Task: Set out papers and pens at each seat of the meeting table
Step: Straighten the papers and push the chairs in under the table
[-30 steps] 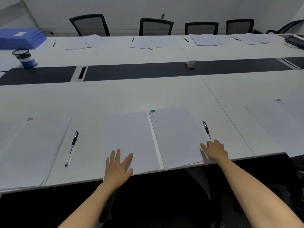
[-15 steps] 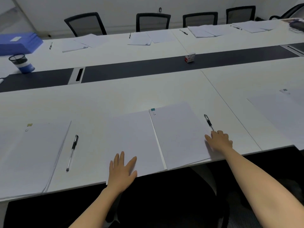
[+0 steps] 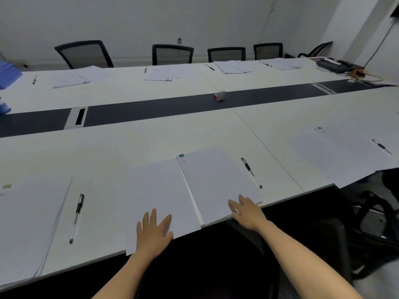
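On papers (image 3: 164, 190), left hand (image 3: 154, 231), right hand (image 3: 247, 212) resting

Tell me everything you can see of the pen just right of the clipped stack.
The pen is a slim ballpoint, clear-looking barrel with a black cap end, lying flat on the white table just right of the clipped paper stack, nearly parallel to its edge, cap end pointing away. Nothing grips it; the right hand rests on the stack's near corner, apart from it.

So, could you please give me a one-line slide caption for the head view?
Left hand rests on loose papers, right hand on the clipped stack, pen beside it.
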The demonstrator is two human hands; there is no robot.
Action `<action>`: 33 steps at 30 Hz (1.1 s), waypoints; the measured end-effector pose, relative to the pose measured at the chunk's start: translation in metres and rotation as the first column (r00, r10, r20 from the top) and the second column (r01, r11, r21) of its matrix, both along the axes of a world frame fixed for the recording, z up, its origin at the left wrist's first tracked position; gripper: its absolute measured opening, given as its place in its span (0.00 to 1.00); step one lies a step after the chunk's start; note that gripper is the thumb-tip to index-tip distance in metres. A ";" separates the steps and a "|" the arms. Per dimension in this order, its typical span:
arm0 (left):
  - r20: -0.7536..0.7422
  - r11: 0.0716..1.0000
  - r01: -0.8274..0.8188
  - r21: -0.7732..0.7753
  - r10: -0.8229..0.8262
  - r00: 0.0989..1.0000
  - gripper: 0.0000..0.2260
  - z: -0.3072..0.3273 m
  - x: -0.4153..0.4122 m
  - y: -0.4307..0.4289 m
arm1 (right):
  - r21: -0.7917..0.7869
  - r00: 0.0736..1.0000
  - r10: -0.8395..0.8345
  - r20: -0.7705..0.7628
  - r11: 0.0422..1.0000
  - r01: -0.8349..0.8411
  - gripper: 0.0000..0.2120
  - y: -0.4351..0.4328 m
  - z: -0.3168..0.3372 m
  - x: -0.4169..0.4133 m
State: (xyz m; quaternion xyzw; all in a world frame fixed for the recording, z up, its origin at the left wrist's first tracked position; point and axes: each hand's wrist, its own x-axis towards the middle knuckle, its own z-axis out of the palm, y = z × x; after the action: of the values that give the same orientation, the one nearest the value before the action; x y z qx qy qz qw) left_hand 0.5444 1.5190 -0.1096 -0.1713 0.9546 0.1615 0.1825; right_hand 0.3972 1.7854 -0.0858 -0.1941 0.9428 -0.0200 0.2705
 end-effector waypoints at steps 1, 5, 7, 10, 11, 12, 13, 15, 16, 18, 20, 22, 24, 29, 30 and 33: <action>0.003 1.000 0.001 0.003 -0.001 1.000 0.26 0.001 0.000 -0.001 | 0.020 1.000 -0.005 0.019 1.000 0.004 0.24 -0.007 -0.004 0.006; 0.005 1.000 -0.008 0.003 0.008 1.000 0.26 0.000 0.005 -0.004 | 0.049 0.998 -0.064 -0.019 0.997 0.064 0.23 -0.021 -0.012 0.024; 0.009 1.000 -0.006 0.006 0.006 1.000 0.26 -0.001 0.005 -0.005 | 0.045 0.996 -0.080 -0.026 0.996 0.081 0.23 -0.024 -0.010 0.027; 0.010 1.000 -0.007 0.014 0.007 1.000 0.26 -0.001 0.005 -0.007 | 0.044 0.996 -0.085 -0.021 0.995 0.086 0.23 -0.026 -0.008 0.026; 0.006 1.000 -0.009 0.018 0.009 1.000 0.26 -0.001 0.005 -0.008 | 0.045 0.996 -0.085 -0.021 0.995 0.086 0.23 -0.026 -0.008 0.026; 0.003 1.000 -0.009 0.021 0.009 1.000 0.26 -0.001 0.005 -0.010 | 0.047 0.996 -0.086 -0.018 0.995 0.087 0.23 -0.027 -0.008 0.026; 0.000 1.000 -0.007 0.021 0.007 1.000 0.26 -0.002 0.005 -0.011 | 0.049 0.996 -0.089 -0.017 0.995 0.090 0.23 -0.027 -0.008 0.026; -0.006 1.000 -0.002 0.019 0.003 1.000 0.26 -0.001 0.004 -0.012 | 0.050 0.996 -0.090 -0.011 0.995 0.090 0.23 -0.026 -0.005 0.024; -0.014 1.000 -0.001 0.020 0.001 1.000 0.26 -0.001 0.004 -0.013 | 0.045 0.996 -0.093 -0.012 0.995 0.094 0.24 -0.025 -0.003 0.023; -0.037 1.000 0.001 0.009 0.000 0.999 0.25 0.001 0.003 -0.015 | 0.026 0.992 -0.117 -0.051 0.993 0.118 0.24 -0.021 0.003 0.020; -0.062 1.000 0.017 0.000 -0.017 0.998 0.24 0.003 0.001 -0.013 | 0.012 0.981 -0.156 -0.113 0.987 0.159 0.24 -0.011 0.012 0.020; -0.104 0.999 0.033 0.007 -0.032 0.994 0.24 0.007 -0.002 -0.005 | 0.018 0.967 -0.194 -0.165 0.980 0.199 0.24 0.006 0.022 0.022; -0.145 0.997 0.068 0.021 -0.064 0.987 0.23 0.011 -0.008 0.008 | 0.035 0.943 -0.240 -0.230 0.967 0.254 0.25 0.028 0.034 0.029; -0.203 0.977 0.211 0.033 -0.200 0.958 0.29 0.030 -0.018 0.066 | 0.090 0.877 -0.355 -0.323 0.911 0.402 0.24 0.099 0.061 0.055; -0.218 0.972 0.233 0.017 -0.224 0.950 0.27 0.034 -0.017 0.079 | 0.108 0.874 -0.367 -0.319 0.902 0.419 0.24 0.113 0.064 0.059; -0.274 0.966 0.259 0.004 -0.248 0.929 0.24 0.049 -0.006 0.122 | 0.133 0.887 -0.382 -0.260 0.896 0.425 0.23 0.158 0.068 0.072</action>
State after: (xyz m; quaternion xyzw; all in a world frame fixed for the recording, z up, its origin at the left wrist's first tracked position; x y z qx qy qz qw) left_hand 0.5382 1.6415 -0.0611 -0.0193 0.9812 0.1774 0.0728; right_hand 0.4696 1.9433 -0.0182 0.0320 0.9847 0.0348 0.1676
